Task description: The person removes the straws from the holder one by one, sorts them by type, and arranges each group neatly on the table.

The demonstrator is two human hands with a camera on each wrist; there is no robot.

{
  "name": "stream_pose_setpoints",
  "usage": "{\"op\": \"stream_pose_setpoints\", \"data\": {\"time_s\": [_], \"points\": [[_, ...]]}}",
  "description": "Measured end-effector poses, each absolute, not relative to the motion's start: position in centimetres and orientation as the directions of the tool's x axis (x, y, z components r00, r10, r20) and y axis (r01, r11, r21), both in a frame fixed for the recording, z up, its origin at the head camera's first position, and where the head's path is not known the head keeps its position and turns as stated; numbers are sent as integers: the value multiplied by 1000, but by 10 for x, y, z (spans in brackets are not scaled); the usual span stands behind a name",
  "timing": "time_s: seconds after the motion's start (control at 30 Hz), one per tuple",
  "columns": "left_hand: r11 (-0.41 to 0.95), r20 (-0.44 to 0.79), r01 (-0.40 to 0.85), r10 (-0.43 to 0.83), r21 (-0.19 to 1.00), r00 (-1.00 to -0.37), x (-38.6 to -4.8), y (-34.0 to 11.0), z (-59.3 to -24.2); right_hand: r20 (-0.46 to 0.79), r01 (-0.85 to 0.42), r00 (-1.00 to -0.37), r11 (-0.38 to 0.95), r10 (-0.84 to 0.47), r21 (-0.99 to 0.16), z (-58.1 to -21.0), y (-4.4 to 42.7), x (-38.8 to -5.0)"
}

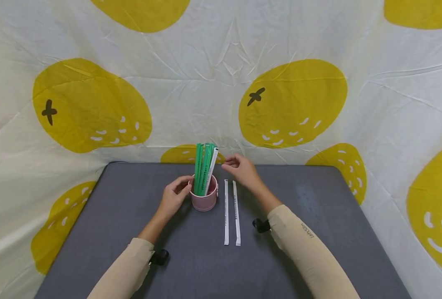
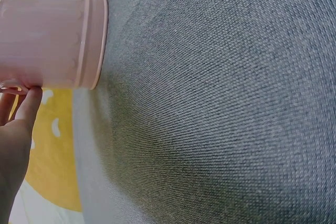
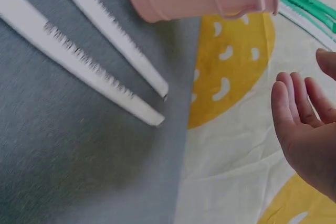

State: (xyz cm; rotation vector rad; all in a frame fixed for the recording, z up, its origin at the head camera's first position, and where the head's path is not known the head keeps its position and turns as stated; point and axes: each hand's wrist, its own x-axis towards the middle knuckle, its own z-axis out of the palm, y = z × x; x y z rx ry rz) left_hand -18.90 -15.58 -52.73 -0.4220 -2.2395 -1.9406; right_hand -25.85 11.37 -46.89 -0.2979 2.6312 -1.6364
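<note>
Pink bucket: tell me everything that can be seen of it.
The pink bucket is small, round and open-topped, smooth and slightly glossy, perhaps painted metal or plastic. It has raised bands near its base and loop handles on opposite sides. It stands upright on the dark grey table, holding green sticks and a white printed stick, which lean right. The left hand grips its left side.

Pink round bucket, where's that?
In the head view, the bucket, held by the left hand, stands on the grey table, left of two slim white sticks.
</note>
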Motion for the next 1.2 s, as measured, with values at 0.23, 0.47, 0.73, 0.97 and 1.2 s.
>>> {"op": "stream_pose_setpoints", "data": {"time_s": [0.23, 0.47, 0.73, 0.97, 1.2], "points": [[144, 252, 267, 118, 953, -961, -193, -157, -532, 95, -142, -984, 341, -150, -929, -458, 95, -263], [120, 282, 293, 106, 948, -954, -194, -156, -530, 123, -158, -984, 314, -128, -936, -452, 82, -267], [125, 307, 319, 104, 940, -946, -195, -156, -530, 135, -157, -987, 305, -91, -939, -453, 77, -270], [134, 293, 305, 102, 943, -951, -194, -156, -531, 141, -158, -987, 292, -79, -943, -452, 72, -271], [135, 283, 294, 99, 946, -954, -192, -156, -529, 139, -156, -987, 304, -78, -940, -453, 70, -272]]}}
